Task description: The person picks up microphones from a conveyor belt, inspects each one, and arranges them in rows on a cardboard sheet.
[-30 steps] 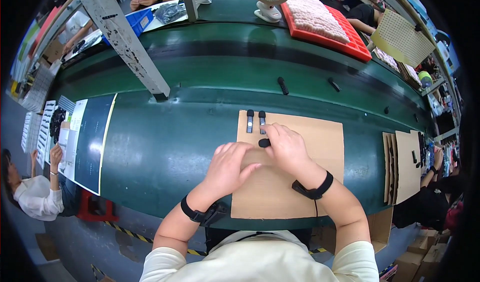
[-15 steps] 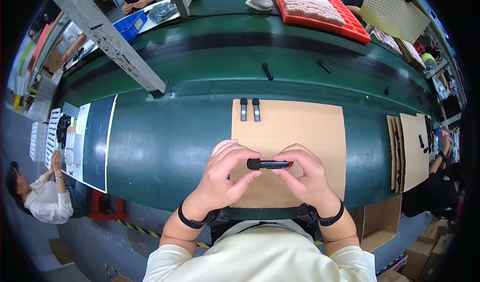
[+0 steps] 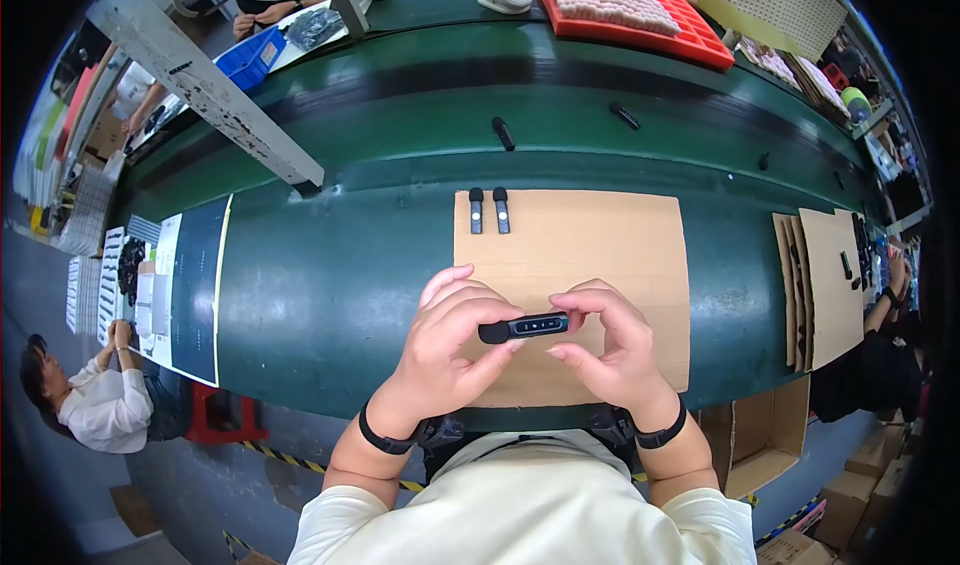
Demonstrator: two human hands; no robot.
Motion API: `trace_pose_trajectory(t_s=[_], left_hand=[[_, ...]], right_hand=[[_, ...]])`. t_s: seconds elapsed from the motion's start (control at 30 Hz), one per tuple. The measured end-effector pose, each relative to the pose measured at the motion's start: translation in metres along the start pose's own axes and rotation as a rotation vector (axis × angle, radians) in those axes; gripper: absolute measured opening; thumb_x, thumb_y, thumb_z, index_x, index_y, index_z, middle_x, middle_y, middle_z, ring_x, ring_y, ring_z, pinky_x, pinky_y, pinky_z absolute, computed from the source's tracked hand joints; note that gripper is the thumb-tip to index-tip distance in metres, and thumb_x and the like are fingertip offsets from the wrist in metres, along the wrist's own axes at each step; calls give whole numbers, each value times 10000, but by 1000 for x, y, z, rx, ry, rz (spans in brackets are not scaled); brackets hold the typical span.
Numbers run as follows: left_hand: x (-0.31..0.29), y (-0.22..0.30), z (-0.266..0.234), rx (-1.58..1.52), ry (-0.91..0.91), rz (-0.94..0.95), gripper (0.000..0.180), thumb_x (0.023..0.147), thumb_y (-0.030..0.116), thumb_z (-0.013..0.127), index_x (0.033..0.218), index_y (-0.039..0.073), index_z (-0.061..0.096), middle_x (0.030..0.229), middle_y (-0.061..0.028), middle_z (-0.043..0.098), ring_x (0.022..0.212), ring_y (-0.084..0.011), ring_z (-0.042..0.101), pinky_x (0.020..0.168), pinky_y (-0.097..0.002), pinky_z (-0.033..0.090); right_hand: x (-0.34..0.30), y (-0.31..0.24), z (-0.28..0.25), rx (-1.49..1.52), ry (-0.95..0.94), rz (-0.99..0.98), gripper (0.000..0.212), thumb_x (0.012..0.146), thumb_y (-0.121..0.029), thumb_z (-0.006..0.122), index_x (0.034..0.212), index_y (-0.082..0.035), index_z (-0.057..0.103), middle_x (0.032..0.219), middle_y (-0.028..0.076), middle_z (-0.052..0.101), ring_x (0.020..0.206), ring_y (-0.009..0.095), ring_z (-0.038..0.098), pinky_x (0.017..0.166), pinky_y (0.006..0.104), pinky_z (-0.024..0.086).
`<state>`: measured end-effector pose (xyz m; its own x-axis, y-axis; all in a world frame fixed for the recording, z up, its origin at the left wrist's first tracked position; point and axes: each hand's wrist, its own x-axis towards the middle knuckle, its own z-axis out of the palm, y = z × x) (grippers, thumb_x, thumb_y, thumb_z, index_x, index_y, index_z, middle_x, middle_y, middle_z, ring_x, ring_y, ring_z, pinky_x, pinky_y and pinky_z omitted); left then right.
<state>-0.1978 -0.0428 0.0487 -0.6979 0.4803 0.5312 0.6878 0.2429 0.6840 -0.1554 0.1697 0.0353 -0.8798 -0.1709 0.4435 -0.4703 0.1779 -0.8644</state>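
Right now, two small black mics (image 3: 489,215) already lie side by side on the brown cardboard (image 3: 590,255), near its top left corner. A third mic (image 3: 538,325) is up in the air over the cardboard, so that one is not laid down. The left hand (image 3: 440,350) pinches it by its round dark end, with the thumb below and a finger above. The right hand (image 3: 612,350) is partly open at the mic's other end, thumb and fingers apart; I cannot tell if a finger touches it. The side facing up has a row of little marks.

Now the count. That makes three mics close by: two lying down and one held. Past them, on the green belt (image 3: 400,115), lie two more long black pieces (image 3: 503,133), well apart, with no hand on them. Two tinier dark bits (image 3: 764,161) lie farther right, too small to tell. So maybe two to four are left there. One sheet of cardboard lies on the green counter (image 3: 330,295). Each wrist has one black band (image 3: 385,438), so two bands.
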Motion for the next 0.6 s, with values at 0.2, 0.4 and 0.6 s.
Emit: trace_pose_trajectory(t_s=[0.2, 0.4, 0.6], left_hand=[[1, 0, 3, 18, 8, 33, 267, 705, 25, 747, 953, 48, 652, 916, -73, 691, 848, -238, 649, 1016, -486, 389], [-1, -6, 4, 132, -37, 26, 293, 698, 77, 782, 960, 64, 651, 1028, -84, 675, 933, -265, 639, 1015, -494, 390], [-3, -51, -21, 287, -50, -22, 245, 734, 123, 771, 940, 68, 651, 1035, -84, 655, 973, -277, 618, 980, -473, 414]], right_hand=[[-3, 4, 3, 91, 50, 101, 305, 801, -6, 730, 1075, 31, 602, 1008, 110, 633, 862, 167, 580, 768, 288, 464], [9, -2, 8, 70, 49, 101, 242, 814, 43, 693, 1032, 15, 594, 1004, 119, 653, 889, 179, 613, 771, 287, 487], [40, 28, -2, -406, -89, -41, 261, 796, 47, 694, 1029, -13, 593, 973, 128, 664, 872, 246, 651, 728, 340, 536]])
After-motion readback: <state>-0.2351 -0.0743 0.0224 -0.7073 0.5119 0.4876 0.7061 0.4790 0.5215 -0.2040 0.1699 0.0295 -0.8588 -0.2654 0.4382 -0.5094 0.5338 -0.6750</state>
